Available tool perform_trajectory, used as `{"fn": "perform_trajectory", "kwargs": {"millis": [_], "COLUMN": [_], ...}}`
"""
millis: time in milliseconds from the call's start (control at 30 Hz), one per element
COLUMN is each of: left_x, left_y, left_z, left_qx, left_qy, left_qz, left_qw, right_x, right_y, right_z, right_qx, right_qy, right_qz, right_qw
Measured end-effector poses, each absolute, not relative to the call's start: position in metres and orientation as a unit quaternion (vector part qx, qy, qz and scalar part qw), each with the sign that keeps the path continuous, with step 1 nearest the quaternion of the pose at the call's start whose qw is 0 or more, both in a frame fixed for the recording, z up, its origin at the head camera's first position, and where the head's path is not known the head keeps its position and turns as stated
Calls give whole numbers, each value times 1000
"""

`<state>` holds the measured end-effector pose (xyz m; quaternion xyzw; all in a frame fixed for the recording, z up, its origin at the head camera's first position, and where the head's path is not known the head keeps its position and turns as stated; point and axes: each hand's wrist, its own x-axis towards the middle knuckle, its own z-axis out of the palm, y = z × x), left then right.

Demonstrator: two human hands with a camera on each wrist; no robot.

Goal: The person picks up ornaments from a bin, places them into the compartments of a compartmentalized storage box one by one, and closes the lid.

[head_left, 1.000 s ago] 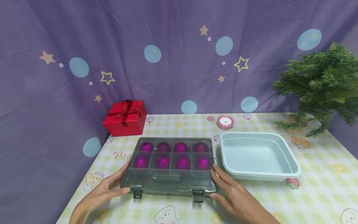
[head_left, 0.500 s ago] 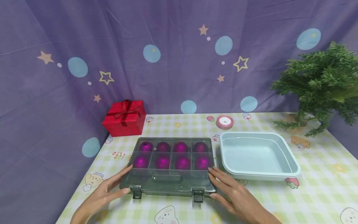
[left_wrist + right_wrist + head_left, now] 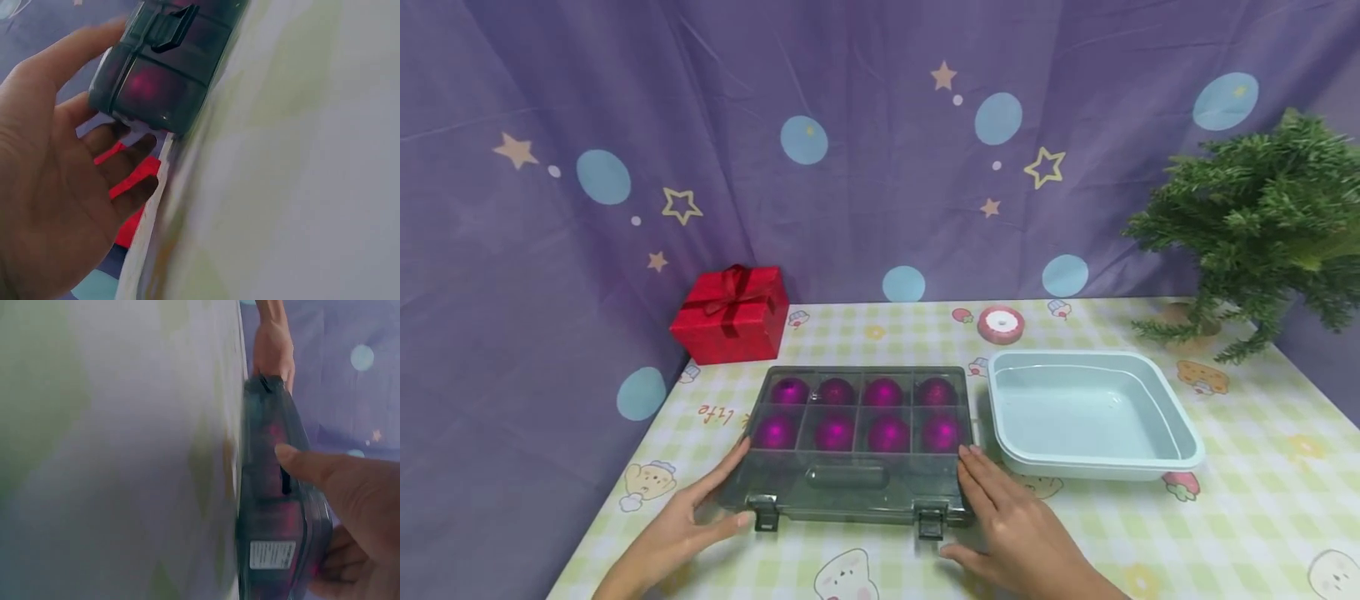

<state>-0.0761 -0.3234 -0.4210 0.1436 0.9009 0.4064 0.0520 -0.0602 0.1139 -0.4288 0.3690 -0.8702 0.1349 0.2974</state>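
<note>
A smoky translucent plastic organizer case (image 3: 848,479) lies on the table, its lid down, with several magenta ball ornaments (image 3: 889,433) showing in its compartments. Two latches stick out along the front, a left latch (image 3: 766,513) and a right latch (image 3: 931,522). My left hand (image 3: 681,525) lies along the case's left side, fingers extended, thumb near the left latch; in the left wrist view its fingers (image 3: 103,37) spread around the case's corner. My right hand (image 3: 1011,517) rests its straight fingers on the right lid edge, the thumb just in front of the right latch.
A pale blue plastic basin (image 3: 1097,465) stands right of the case. Behind are a red gift box (image 3: 730,321) with a bow, a ribbon roll (image 3: 1001,325) and a small artificial pine tree (image 3: 1262,225). A purple curtain (image 3: 865,208) hangs along the table's back.
My right fingers have shifted from the case's side onto its lid edge, and the right thumb has moved left, off the front corner toward the latch. The left hand has barely moved.
</note>
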Motion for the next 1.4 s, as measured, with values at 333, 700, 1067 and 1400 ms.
{"fn": "perform_trajectory", "kwargs": {"millis": [333,700,1067,1400], "left_x": [-75,-75,-80,-80], "left_y": [-311,-308,-313,-314], "left_z": [-415,-414,-416,-414], "left_qx": [131,161,184,184], "left_qy": [949,965,958,954], "left_qz": [287,201,210,226], "left_qw": [14,-52,-70,-71], "right_x": [-60,-65,-65,-68], "right_y": [107,106,107,106], "right_z": [-429,-430,-431,-432], "right_qx": [356,350,347,352], "right_qy": [-876,-859,-857,-849], "right_qz": [87,134,134,139], "right_qw": [315,348,356,368]}}
